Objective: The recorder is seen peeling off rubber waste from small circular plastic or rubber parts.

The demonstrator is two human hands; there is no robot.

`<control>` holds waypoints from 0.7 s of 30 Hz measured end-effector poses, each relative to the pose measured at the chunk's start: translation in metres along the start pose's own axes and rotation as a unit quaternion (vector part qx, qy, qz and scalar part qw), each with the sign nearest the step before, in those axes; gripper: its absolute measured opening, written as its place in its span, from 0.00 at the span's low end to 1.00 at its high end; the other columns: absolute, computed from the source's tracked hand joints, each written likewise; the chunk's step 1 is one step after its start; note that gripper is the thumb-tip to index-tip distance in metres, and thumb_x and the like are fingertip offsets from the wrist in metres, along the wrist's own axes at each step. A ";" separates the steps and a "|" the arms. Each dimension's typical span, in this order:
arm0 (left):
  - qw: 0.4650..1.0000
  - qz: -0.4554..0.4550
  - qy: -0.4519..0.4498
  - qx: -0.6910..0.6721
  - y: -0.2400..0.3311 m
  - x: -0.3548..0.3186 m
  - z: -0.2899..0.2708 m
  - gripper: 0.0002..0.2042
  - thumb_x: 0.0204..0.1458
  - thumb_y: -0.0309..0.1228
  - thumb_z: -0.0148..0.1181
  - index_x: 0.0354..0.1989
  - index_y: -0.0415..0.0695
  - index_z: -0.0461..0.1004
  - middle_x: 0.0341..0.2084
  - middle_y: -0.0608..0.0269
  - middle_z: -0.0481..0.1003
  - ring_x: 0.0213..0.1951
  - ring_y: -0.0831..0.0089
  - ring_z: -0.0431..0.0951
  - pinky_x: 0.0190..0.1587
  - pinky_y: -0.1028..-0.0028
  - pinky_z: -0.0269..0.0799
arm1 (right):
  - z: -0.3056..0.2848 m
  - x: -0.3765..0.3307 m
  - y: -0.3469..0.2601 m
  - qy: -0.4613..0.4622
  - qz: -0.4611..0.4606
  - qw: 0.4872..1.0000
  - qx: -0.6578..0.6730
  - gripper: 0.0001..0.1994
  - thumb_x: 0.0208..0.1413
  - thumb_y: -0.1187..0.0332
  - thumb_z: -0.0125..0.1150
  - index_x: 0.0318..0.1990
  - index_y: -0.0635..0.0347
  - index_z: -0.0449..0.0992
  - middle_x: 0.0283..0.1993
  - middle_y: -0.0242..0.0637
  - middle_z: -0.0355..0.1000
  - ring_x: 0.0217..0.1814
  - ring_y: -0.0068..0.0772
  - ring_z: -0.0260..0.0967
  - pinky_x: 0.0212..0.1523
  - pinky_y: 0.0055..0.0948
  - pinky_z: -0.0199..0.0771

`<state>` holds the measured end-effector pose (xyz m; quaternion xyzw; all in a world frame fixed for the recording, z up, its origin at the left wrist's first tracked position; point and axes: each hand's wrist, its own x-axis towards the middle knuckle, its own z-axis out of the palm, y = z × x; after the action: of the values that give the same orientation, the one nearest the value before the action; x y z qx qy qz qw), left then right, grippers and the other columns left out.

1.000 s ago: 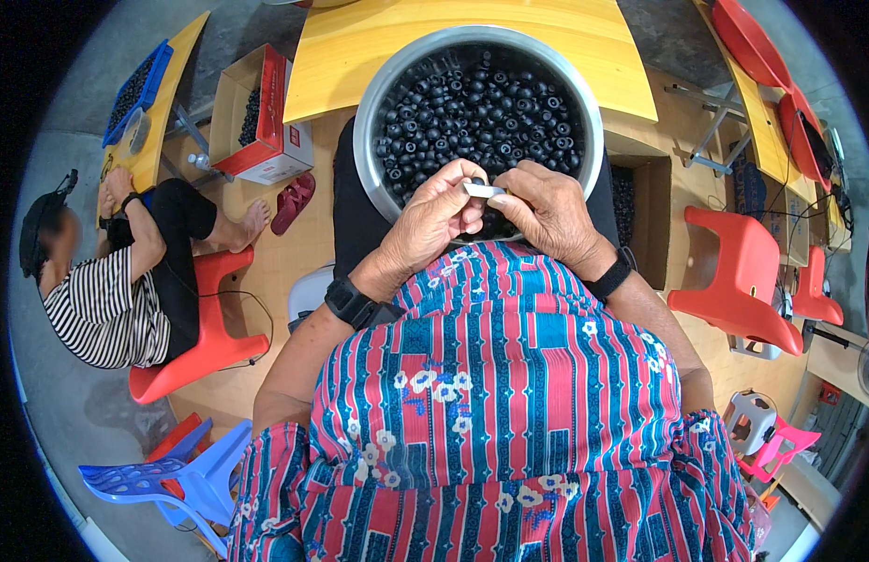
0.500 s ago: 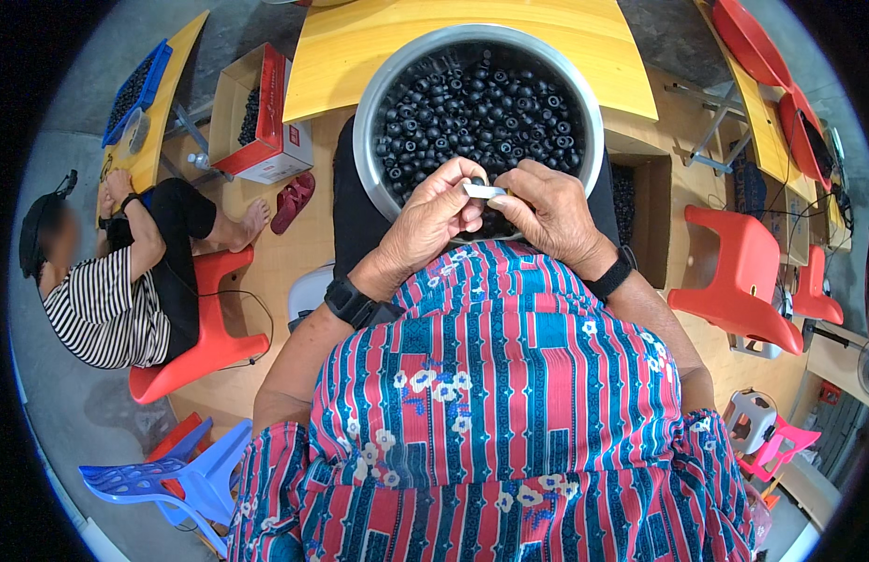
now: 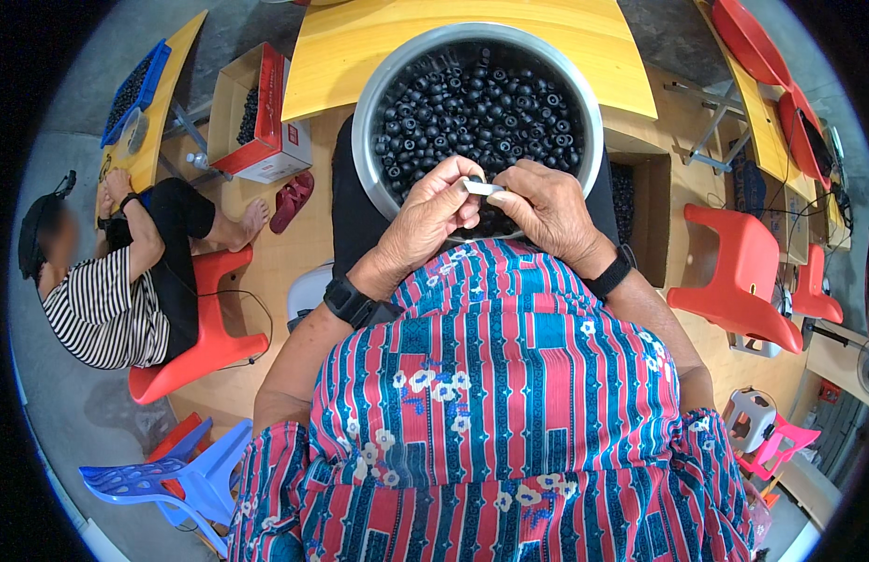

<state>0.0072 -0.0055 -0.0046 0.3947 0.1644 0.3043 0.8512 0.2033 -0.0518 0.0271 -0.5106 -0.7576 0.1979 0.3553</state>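
Note:
On my lap rests a wide metal basin [image 3: 361, 126], filled with small black ring-shaped rubber-like parts [image 3: 472, 117]. Both hands meet above its near rim. My left hand [image 3: 427, 211] is closed, thumb and fingertips pinching a small black part that is mostly hidden by the fingers. Pinched in my right hand [image 3: 553, 211] is a small flat whitish blade-like piece [image 3: 482, 187]. Its free end lies against the left fingertips and the black part. Where exactly it touches the part is too small to make out.
A yellow table [image 3: 462, 14] stands just beyond the basin. Cartons [image 3: 270, 112] holding black parts sit on the floor to both sides. Another person [image 3: 116, 290] sits at left by a table with a blue tray [image 3: 139, 89]. Red stools [image 3: 734, 272] stand at right.
Both hands stay almost in place over the basin. The whitish piece has shifted slightly at the left fingertips, and the black part shows less than before.

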 end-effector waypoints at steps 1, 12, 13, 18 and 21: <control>1.000 0.000 0.000 0.000 0.000 0.000 0.000 0.13 0.64 0.39 0.50 0.46 0.43 0.66 0.31 0.71 0.63 0.29 0.84 0.58 0.33 0.81 0.59 | 0.000 0.000 0.000 -0.005 0.001 1.000 0.002 0.13 0.57 0.58 0.58 0.32 0.58 0.75 0.27 0.40 0.69 0.30 0.47 0.70 0.30 0.39 0.69; 0.999 -0.004 0.033 -0.020 0.001 -0.001 0.007 0.11 0.64 0.37 0.49 0.44 0.41 0.66 0.32 0.69 0.64 0.30 0.83 0.60 0.34 0.81 0.61 | 0.003 0.000 0.010 0.080 0.097 0.989 0.075 0.11 0.57 0.63 0.59 0.33 0.64 0.75 0.28 0.47 0.71 0.33 0.50 0.71 0.34 0.38 0.70; 0.999 -0.007 0.026 -0.024 0.001 -0.002 0.006 0.11 0.64 0.36 0.49 0.45 0.41 0.66 0.32 0.68 0.65 0.30 0.83 0.61 0.34 0.80 0.61 | 0.003 0.000 0.009 0.064 0.102 0.986 0.116 0.12 0.57 0.63 0.59 0.34 0.65 0.76 0.28 0.47 0.70 0.33 0.48 0.71 0.34 0.37 0.69; 0.999 -0.020 0.033 -0.036 -0.003 -0.001 0.005 0.10 0.65 0.34 0.48 0.47 0.41 0.67 0.31 0.70 0.65 0.30 0.84 0.61 0.34 0.82 0.62 | 0.001 0.001 0.000 0.048 0.087 0.983 0.153 0.12 0.54 0.66 0.64 0.40 0.65 0.77 0.35 0.45 0.75 0.38 0.40 0.74 0.40 0.31 0.72; 0.998 -0.032 0.050 -0.038 -0.004 0.001 0.008 0.09 0.65 0.32 0.48 0.47 0.41 0.67 0.30 0.71 0.65 0.29 0.85 0.62 0.32 0.84 0.63 | 0.003 0.003 -0.003 0.037 0.071 0.982 0.172 0.14 0.50 0.68 0.67 0.44 0.64 0.78 0.39 0.44 0.77 0.42 0.37 0.76 0.44 0.29 0.73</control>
<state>0.0134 -0.0115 -0.0028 0.3409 0.2075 0.3026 0.8655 0.1989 -0.0502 0.0277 -0.5013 -0.6605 0.3308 0.4505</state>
